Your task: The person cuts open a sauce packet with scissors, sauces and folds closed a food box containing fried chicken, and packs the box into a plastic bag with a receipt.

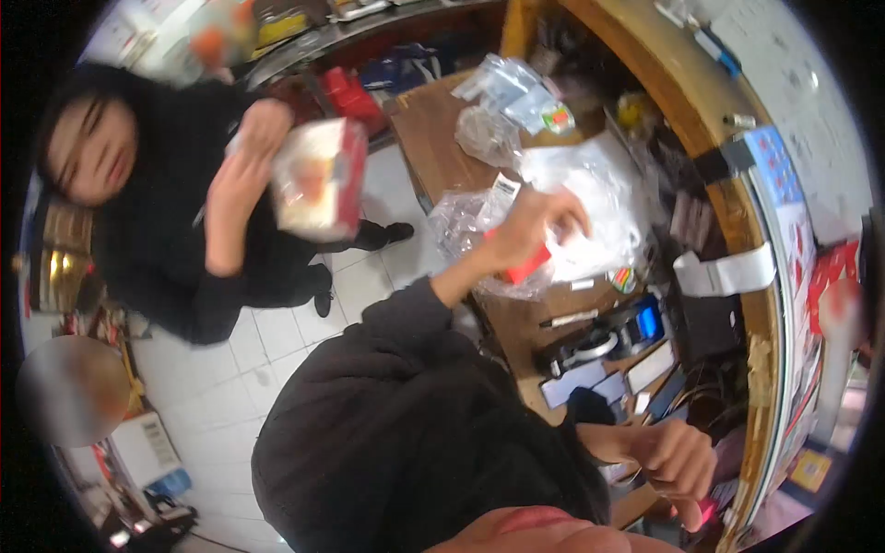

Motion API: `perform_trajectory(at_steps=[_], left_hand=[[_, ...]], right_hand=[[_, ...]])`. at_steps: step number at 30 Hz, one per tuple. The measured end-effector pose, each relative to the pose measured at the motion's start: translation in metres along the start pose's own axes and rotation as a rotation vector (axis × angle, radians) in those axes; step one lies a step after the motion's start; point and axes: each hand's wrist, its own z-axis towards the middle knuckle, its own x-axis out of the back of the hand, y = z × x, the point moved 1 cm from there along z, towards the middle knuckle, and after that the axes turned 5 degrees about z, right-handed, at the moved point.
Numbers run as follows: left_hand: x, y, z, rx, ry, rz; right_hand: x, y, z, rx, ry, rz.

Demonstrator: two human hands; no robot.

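My left hand [544, 229] reaches over the table, fingers bent and apart, above a white plastic bag [604, 207]. Just below that hand is a red item [528, 264] amid clear plastic wrapping [458, 221]; whether I touch it I cannot tell. My right hand [676, 461] is lower in the view, with curled fingers and the thumb pointing down. A small pink thing [706, 511] shows by its thumb. What the curled fingers hold, if anything, is hidden. Several phones [573, 383] lie near this hand.
A person in black [166, 203] at the left holds up a red and white package [318, 180]. The wooden table [429, 120] bears more plastic bags [516, 92], a marker [569, 319] and a black device with a blue screen [648, 322]. White floor tiles [267, 341] show at left.
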Motion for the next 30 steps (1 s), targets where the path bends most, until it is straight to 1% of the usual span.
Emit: perform_trajectory(at_steps=[1, 2, 3, 4, 5, 6, 7, 8, 9, 10, 11, 12, 13, 15, 16, 18, 21, 24, 25, 27, 28, 29, 30], left_hand=[[0.019, -0.005, -0.007, 0.043, 0.055, 0.025], [0.030, -0.011, -0.012, 0.044, 0.317, 0.126], [0.048, -0.017, -0.015, 0.126, 0.418, 0.096], [0.069, -0.024, -0.017, 0.209, 0.525, 0.073], [0.088, -0.039, -0.021, 0.196, 0.603, 0.151], [0.106, -0.056, -0.025, 0.181, 0.686, 0.229], [0.123, -0.067, -0.028, 0.216, 0.638, 0.349], [0.138, -0.076, -0.034, 0.254, 0.592, 0.467], [0.146, -0.084, -0.041, 0.293, 0.549, 0.587], [0.148, -0.092, -0.048, 0.499, 0.430, 0.845], [0.149, -0.097, -0.059, 0.713, 0.295, 1.097], [0.152, -0.103, -0.070, 0.927, 0.138, 1.342], [0.161, -0.130, -0.089, 1.234, -0.027, 1.245], [0.153, -0.179, -0.120, 1.062, 0.036, 1.017], [0.153, -0.190, -0.119, 0.963, 0.062, 0.910], [0.125, -0.185, -0.097, 0.614, 0.133, 0.659], [0.116, -0.181, -0.077, 0.896, -0.066, 0.683], [0.115, -0.171, -0.057, 0.660, 0.126, 0.917], [0.114, -0.171, -0.055, 0.669, 0.089, 0.835], [0.113, -0.174, -0.049, 0.665, -0.064, 0.857], [0.111, -0.173, -0.049, 0.664, -0.143, 0.870], [0.109, -0.159, -0.041, 0.725, -0.153, 0.838], [0.113, -0.157, -0.042, 0.718, -0.197, 0.834]], right_hand=[[0.002, -0.001, -0.002, 0.012, 0.058, -0.100], [0.008, -0.006, -0.002, 0.024, 0.108, -0.196], [0.028, -0.014, -0.020, -0.077, 0.179, -0.376], [0.042, -0.010, -0.045, -0.226, 0.401, -1.135], [0.057, -0.008, -0.073, -0.573, 0.554, -1.815], [0.074, 0.013, -0.065, -1.062, 0.765, -1.449], [0.093, 0.034, -0.071, -1.334, 0.520, -1.650], [0.109, 0.042, -0.102, -1.430, 0.300, -1.731], [0.114, 0.043, -0.129, -1.528, 0.084, -1.747], [0.123, 0.041, -0.155, -1.590, 0.029, -1.600], [0.125, 0.053, -0.156, -1.522, 0.118, -1.437], [0.127, 0.065, -0.151, -1.503, 0.094, -1.427], [0.130, 0.080, -0.147, -1.476, 0.078, -1.417], [0.145, 0.116, -0.151, -1.324, 0.053, -1.443], [0.155, 0.134, -0.158, -1.265, -0.026, -1.579], [0.167, 0.167, -0.174, -1.147, -0.151, -1.843], [0.177, 0.183, -0.181, -1.482, -0.109, -1.791], [0.165, 0.162, -0.173, -1.538, -0.117, -1.765], [0.159, 0.157, -0.165, -1.572, -0.100, -1.761], [0.146, 0.159, -0.144, -1.638, -0.050, -1.742], [0.145, 0.163, -0.147, -1.629, -0.032, -1.786], [0.148, 0.169, -0.155, -1.613, -0.015, -1.835], [0.151, 0.175, -0.162, -1.593, 0.003, -1.887]])
